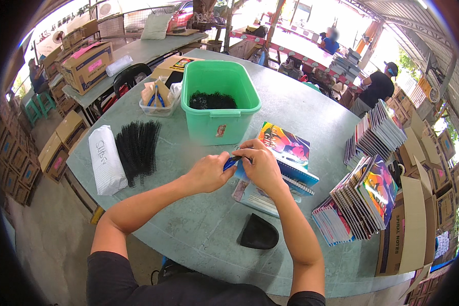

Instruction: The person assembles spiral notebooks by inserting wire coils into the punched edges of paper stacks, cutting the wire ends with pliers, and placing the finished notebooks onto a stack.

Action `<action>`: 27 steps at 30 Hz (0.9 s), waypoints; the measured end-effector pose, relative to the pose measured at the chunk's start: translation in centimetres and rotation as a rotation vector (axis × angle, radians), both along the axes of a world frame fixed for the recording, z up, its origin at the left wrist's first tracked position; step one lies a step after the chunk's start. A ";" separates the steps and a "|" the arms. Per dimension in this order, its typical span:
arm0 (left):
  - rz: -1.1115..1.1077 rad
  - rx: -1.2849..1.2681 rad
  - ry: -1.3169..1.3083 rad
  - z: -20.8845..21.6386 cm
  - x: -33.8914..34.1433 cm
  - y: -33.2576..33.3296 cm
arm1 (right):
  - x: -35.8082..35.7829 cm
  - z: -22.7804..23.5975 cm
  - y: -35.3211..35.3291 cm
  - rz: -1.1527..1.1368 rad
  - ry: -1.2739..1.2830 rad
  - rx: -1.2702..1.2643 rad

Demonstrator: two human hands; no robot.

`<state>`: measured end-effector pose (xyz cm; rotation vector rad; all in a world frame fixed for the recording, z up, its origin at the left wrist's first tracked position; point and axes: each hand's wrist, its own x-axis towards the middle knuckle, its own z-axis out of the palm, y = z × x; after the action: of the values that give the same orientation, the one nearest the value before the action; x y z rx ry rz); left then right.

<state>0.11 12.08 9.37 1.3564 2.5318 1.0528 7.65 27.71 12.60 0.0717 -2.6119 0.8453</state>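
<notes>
My left hand [209, 172] is closed around a blue-handled hand tool [232, 162], which looks like pliers. At the tool's other end, the fingers of my right hand [260, 164] are pinched together; whatever they hold is mostly hidden. Both hands are over the table, just in front of a green plastic bin [221, 120] with black spiral coils [211, 100] inside. Under and beside my right hand lie spiral notebooks with colourful covers, one notebook [288, 145] behind it and another notebook [257, 198] nearer me.
Black coils [137, 148] lie left beside a white wrapped roll [107, 160]. A clear tub [155, 108] holds another blue-handled tool. Notebook stacks [359, 199] and an open carton [408, 229] stand right. A black pouch-like object [259, 232] lies near me. Other people are farther off.
</notes>
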 end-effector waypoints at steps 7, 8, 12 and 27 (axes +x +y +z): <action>-0.042 -0.074 -0.435 1.6 -0.4 -0.2 | 0.0 -0.1 0.0 -0.021 -0.037 0.030; -0.035 -0.043 -0.182 0.4 -0.7 -0.3 | -0.1 0.0 0.0 -0.002 -0.024 0.031; 0.026 -0.061 0.107 -0.3 -0.7 -0.1 | 0.1 0.1 -0.1 -0.012 -0.021 0.020; 0.009 0.005 -0.027 -0.7 -1.1 -1.2 | -0.1 -0.1 -0.1 0.026 -0.025 0.037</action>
<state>-1.01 10.90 8.64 1.3244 2.5201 1.0724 7.58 27.62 12.54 0.1070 -2.6555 0.8116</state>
